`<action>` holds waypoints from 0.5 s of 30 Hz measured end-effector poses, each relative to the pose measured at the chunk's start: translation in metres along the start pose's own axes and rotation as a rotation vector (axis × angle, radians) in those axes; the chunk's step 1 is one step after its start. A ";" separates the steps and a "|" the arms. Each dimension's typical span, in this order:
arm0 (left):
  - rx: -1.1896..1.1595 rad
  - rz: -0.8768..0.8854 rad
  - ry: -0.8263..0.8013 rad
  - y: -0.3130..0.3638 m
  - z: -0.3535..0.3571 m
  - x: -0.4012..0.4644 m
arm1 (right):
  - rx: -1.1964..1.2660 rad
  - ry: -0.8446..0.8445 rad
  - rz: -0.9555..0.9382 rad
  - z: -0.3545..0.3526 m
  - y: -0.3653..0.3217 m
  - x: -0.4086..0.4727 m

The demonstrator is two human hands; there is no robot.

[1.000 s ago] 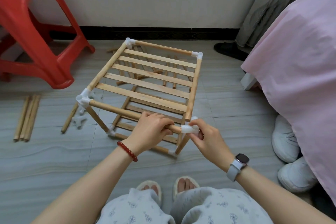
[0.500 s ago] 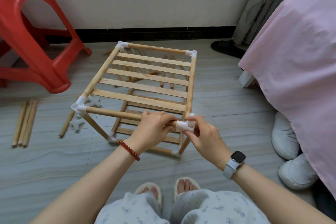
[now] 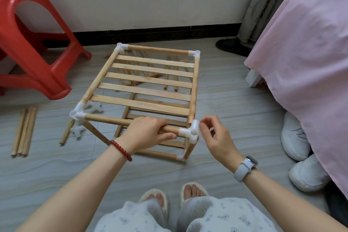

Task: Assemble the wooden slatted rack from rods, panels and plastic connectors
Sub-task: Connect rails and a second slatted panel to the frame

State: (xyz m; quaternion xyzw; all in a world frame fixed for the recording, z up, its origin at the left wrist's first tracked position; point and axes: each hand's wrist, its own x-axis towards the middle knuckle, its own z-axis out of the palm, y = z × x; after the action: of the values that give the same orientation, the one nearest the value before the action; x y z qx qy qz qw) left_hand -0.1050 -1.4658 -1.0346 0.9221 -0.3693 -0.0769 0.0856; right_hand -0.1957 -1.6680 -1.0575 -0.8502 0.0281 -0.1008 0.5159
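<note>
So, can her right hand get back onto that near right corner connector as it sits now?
Probably yes. The right hand hovers just beside the near right connector, fingers loosely curled, nothing between them. The left hand grips the front rod, clear of it.

**Left hand gripping, right hand loose**

The left hand (image 3: 146, 133) reaches in from seven o'clock, palm down, fingers (image 3: 169, 136) curled over the front rod (image 3: 111, 120), a red bead bracelet (image 3: 121, 150) at the wrist. The right hand (image 3: 216, 137) comes from five o'clock, fingers loosely bent and holding nothing, just at three o'clock of the corner connector (image 3: 190, 131). A watch (image 3: 245, 168) sits on that wrist.
</note>
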 end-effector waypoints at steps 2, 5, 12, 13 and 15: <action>-0.040 -0.034 0.027 -0.005 0.001 -0.001 | 0.101 0.141 0.019 0.006 -0.010 0.011; 0.018 -0.143 0.154 -0.005 0.008 0.000 | 0.365 0.270 0.037 0.023 -0.025 0.030; 0.062 -0.288 0.486 0.005 0.019 0.006 | 0.482 0.336 -0.020 0.049 -0.020 0.047; 0.050 -0.292 0.512 0.005 0.021 0.007 | 0.479 0.320 -0.032 0.051 -0.019 0.048; 0.038 -0.288 0.548 0.006 0.024 0.009 | 0.443 0.305 -0.074 0.053 -0.020 0.050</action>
State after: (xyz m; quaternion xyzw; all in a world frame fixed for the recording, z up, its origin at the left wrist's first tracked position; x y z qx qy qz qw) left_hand -0.1074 -1.4789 -1.0577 0.9529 -0.1994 0.1700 0.1529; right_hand -0.1370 -1.6200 -1.0562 -0.6921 0.0518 -0.2500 0.6752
